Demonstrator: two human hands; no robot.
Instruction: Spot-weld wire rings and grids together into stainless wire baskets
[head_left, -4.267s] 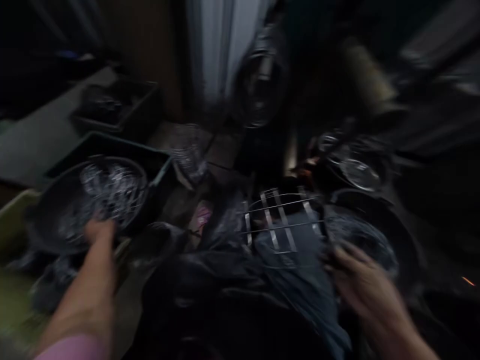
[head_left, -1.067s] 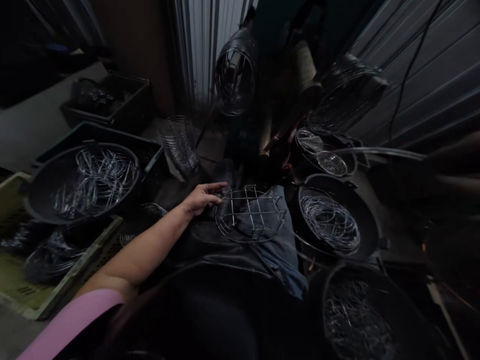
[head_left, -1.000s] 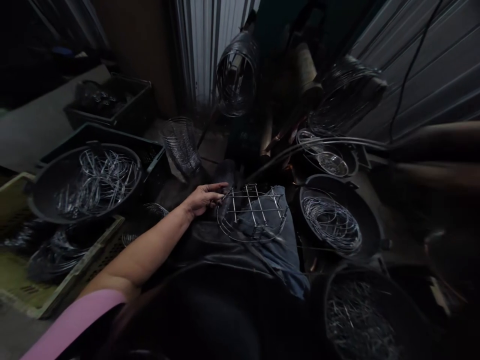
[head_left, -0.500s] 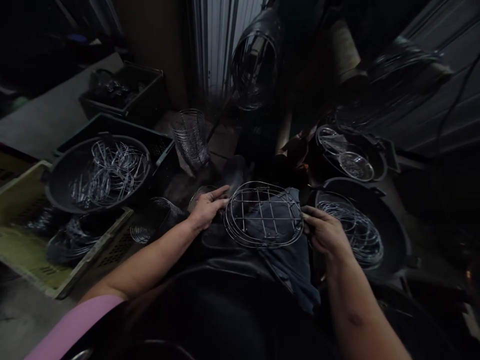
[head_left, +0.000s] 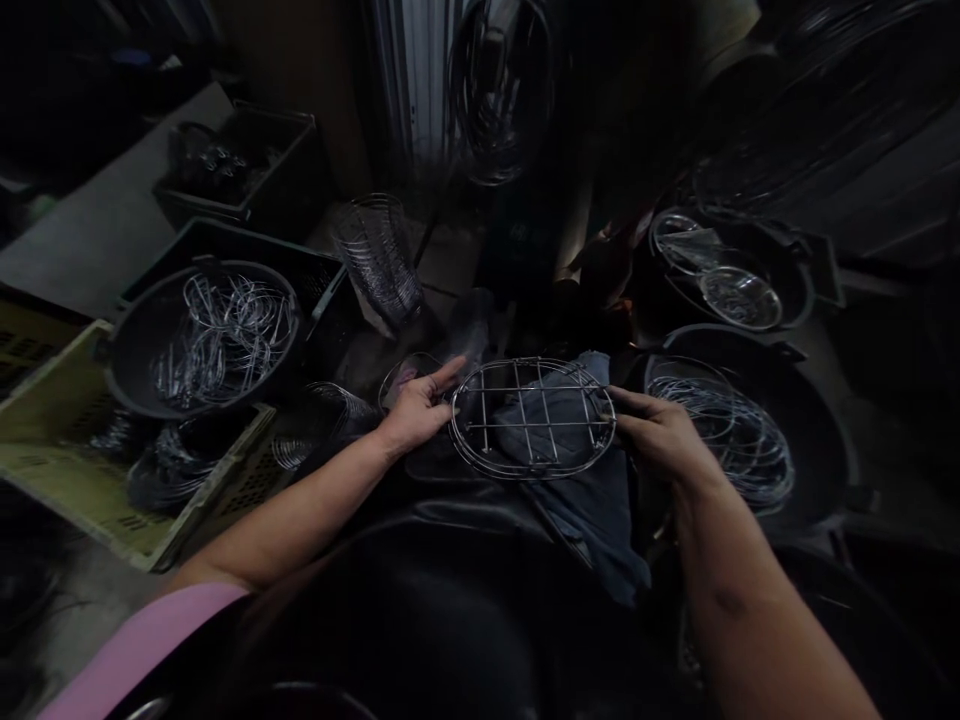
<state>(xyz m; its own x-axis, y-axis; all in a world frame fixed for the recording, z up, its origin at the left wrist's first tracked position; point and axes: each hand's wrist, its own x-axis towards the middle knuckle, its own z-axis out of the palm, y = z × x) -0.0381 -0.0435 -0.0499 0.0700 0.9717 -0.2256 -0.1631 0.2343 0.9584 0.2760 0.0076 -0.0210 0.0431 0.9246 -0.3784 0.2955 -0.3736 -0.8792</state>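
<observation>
Where the right hand (head_left: pixel 664 432) pinches, the wire frame (head_left: pixel 526 427) curves — oval, gridded.

Between our left hand (head_left: pixel 415 412) and right hand (head_left: pixel 660 430) we had a wire frame (head_left: pixel 534 425), a cloth (head_left: pixel 600 525) beneath it. On our left, wires (head_left: pixel 232 335) lay in a pan (head_left: pixel 133 350), partly over a crate (head_left: pixel 75 505); on our right, a coil (head_left: pixel 739 450) lay in a tub (head_left: pixel 825 440), a bucket (head_left: pixel 801 295) behind.

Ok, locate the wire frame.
Head view, just right of centre: the wire frame is between the left hand and right hand, over part of the cloth.
</observation>
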